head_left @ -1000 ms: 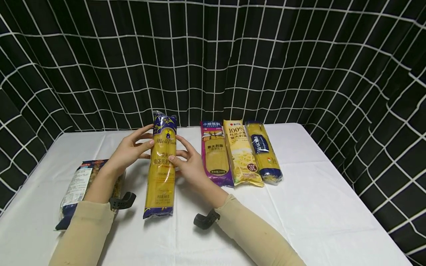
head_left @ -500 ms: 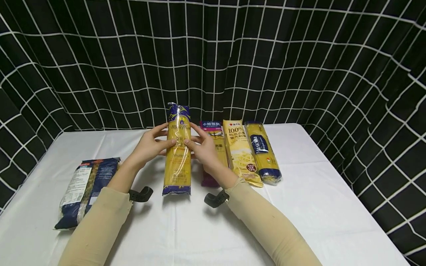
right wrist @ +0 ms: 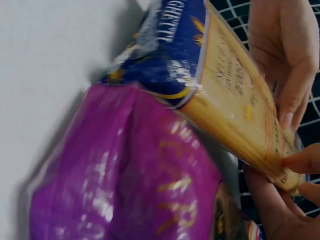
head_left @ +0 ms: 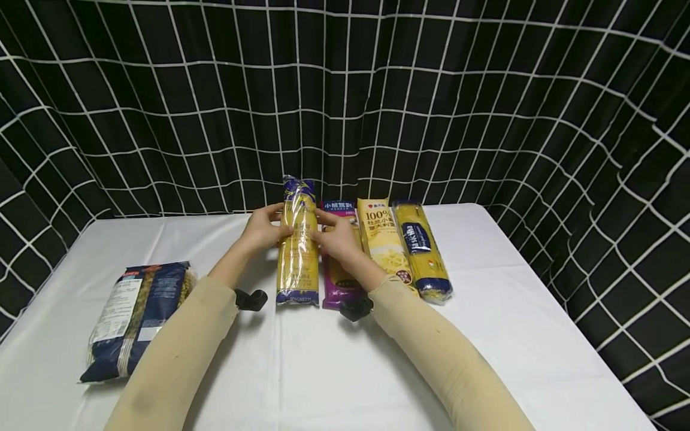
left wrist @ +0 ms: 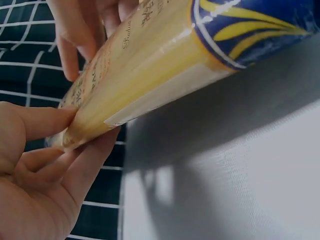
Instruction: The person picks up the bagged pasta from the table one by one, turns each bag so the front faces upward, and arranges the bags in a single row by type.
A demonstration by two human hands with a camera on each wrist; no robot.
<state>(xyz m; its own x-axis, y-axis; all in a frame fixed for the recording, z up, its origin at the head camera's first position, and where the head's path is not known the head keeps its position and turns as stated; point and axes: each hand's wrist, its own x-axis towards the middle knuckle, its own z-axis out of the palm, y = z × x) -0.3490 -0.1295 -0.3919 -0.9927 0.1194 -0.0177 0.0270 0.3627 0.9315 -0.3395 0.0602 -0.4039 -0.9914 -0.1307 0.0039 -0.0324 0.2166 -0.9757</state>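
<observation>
In the head view a long yellow spaghetti pack (head_left: 297, 263) with blue ends stands left of the row of pasta packs. My left hand (head_left: 263, 229) grips its left side, thumb on the front. From the other side my right hand (head_left: 339, 239) pinches it, partly covering the purple pasta pack (head_left: 341, 288). The left wrist view has the spaghetti pack (left wrist: 145, 65) tilted, its blue end raised off the cloth, with my left hand's thumb and fingers (left wrist: 92, 160) round it. In the right wrist view its lower blue end touches or overlaps the purple pack (right wrist: 125, 165); which, I cannot tell.
Right of the purple pack lie a cream noodle pack (head_left: 384, 233) and a yellow pasta pack with a blue label (head_left: 423, 248). A dark blue pasta bag (head_left: 135, 323) lies at the left, near my left sleeve. A black gridded curtain (head_left: 345, 90) hangs behind the white table (head_left: 318, 371).
Both hands have carried the spaghetti pack rightward and away from me, from near the blue bag to beside the purple pack. It looks lower now. The view has shifted slightly.
</observation>
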